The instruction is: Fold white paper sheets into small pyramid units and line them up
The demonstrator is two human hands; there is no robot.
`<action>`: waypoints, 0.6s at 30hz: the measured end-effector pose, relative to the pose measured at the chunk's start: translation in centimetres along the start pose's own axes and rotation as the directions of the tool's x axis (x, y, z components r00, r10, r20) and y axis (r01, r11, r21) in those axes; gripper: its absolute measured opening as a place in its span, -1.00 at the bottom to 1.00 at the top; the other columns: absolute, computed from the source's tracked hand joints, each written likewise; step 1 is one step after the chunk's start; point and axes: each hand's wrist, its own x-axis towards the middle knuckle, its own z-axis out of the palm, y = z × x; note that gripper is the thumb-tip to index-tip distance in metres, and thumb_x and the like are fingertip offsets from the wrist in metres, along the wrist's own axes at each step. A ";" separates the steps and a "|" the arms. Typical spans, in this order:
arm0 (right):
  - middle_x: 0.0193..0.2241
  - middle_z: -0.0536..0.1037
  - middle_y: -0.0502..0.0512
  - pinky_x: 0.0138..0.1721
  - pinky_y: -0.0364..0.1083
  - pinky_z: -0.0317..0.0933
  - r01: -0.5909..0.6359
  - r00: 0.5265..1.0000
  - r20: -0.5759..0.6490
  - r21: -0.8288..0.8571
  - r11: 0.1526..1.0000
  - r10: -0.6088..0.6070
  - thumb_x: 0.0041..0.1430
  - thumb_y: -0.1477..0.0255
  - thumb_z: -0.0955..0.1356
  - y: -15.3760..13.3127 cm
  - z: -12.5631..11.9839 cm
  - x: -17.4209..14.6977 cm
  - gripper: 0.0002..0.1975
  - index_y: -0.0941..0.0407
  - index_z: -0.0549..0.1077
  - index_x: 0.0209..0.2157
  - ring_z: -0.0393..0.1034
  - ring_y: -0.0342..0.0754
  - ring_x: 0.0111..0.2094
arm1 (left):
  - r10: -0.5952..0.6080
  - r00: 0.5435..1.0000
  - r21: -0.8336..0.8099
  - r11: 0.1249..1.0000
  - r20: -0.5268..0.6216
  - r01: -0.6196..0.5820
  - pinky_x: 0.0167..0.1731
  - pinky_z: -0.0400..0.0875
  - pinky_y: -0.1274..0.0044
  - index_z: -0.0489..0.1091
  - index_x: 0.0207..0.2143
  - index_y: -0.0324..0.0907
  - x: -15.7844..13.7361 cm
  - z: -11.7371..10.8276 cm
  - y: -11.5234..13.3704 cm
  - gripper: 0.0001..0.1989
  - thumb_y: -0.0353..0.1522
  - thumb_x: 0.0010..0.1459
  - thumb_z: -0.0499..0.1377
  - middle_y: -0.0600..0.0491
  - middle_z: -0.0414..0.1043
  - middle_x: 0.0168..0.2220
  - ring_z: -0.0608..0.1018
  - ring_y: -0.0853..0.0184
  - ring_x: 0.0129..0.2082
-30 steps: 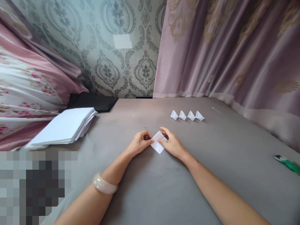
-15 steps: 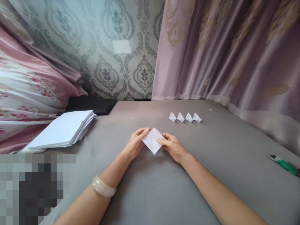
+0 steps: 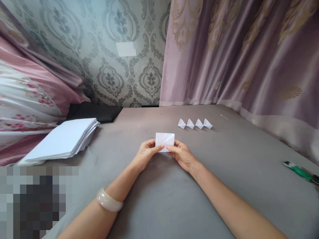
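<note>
A small folded square of white paper (image 3: 164, 138) is held up between my two hands, its edges now level and a diagonal crease showing. My left hand (image 3: 147, 152) grips its left side, thumb on the front and fingers behind. On the opposite side, my right hand (image 3: 182, 153) pinches the paper the same way, with the thumb near the lower middle. Both thumbs lie close together. Beyond the right hand, several folded white paper pieces (image 3: 190, 124) with pointed tops stand in a row on the grey cloth surface (image 3: 159, 199).
To the left lies a thick stack of white paper (image 3: 61, 137), with a black flat item (image 3: 96, 112) behind it. A green-handled tool (image 3: 300, 172) lies at the far right. Curtains (image 3: 199, 59) and a patterned wall (image 3: 109, 76) border the back.
The folded paper has turned from a diamond, point down, to a square with level edges. My left thumb has moved down onto its lower front. The view has shifted slightly.
</note>
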 end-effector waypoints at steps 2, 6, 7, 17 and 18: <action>-0.26 0.55 0.09 -0.18 -0.07 0.25 0.052 0.999 0.011 -0.099 0.994 -0.051 -0.17 0.37 0.47 -0.1 -0.2 0.1 -0.65 0.13 0.42 -0.27 0.43 -0.05 -0.22 | 0.023 1.000 0.053 0.998 -0.016 -0.022 -0.23 0.30 0.50 0.49 -0.33 -0.26 0.1 -0.1 0.0 -0.72 -0.26 -0.08 0.32 -0.03 0.53 -0.32 0.50 0.30 -0.33; -0.21 0.52 0.10 -0.16 -0.05 0.26 0.324 0.940 0.048 -0.441 0.837 -0.339 -0.08 0.36 0.43 -0.7 -1.0 0.3 -0.65 0.09 0.41 -0.19 0.39 -0.03 -0.16 | 0.203 0.978 0.371 0.912 -0.039 -0.174 -0.36 0.26 0.53 0.49 -0.35 -0.23 0.2 -0.6 0.1 -0.77 -0.24 0.00 0.24 0.04 0.46 -0.44 0.44 0.33 -0.41; -0.21 0.50 0.09 -0.17 -0.05 0.26 0.398 0.898 0.070 -0.546 0.737 -0.434 -0.05 0.37 0.42 -0.9 -1.3 0.4 -0.67 0.08 0.42 -0.19 0.37 -0.03 -0.15 | 0.276 0.961 0.484 0.844 -0.021 -0.232 -0.36 0.26 0.53 0.49 -0.36 -0.22 0.1 -0.7 0.2 -0.79 -0.25 0.03 0.21 0.05 0.43 -0.46 0.42 0.34 -0.42; -0.23 0.49 0.13 -0.15 -0.01 0.07 0.470 0.693 0.496 -0.861 -0.195 -0.523 0.28 0.52 0.16 -0.7 -2.0 -0.7 -0.71 0.05 0.48 -0.19 0.24 0.01 -0.19 | 0.377 0.837 0.892 0.058 0.397 -0.449 -0.14 0.20 0.38 0.41 -0.17 -0.17 -0.6 -1.4 0.7 -0.69 -0.35 0.28 -0.11 -0.11 0.41 -0.17 0.36 0.22 -0.18; -0.22 0.49 0.14 -0.16 -0.01 0.06 0.458 0.695 0.513 -0.856 -0.240 -0.504 0.29 0.52 0.15 -0.7 -2.0 -0.8 -0.69 0.06 0.48 -0.18 0.23 0.02 -0.19 | 0.345 0.845 0.898 0.017 0.408 -0.440 -0.15 0.19 0.37 0.40 -0.17 -0.17 -0.7 -1.3 0.8 -0.68 -0.35 0.28 -0.13 -0.12 0.41 -0.17 0.36 0.21 -0.18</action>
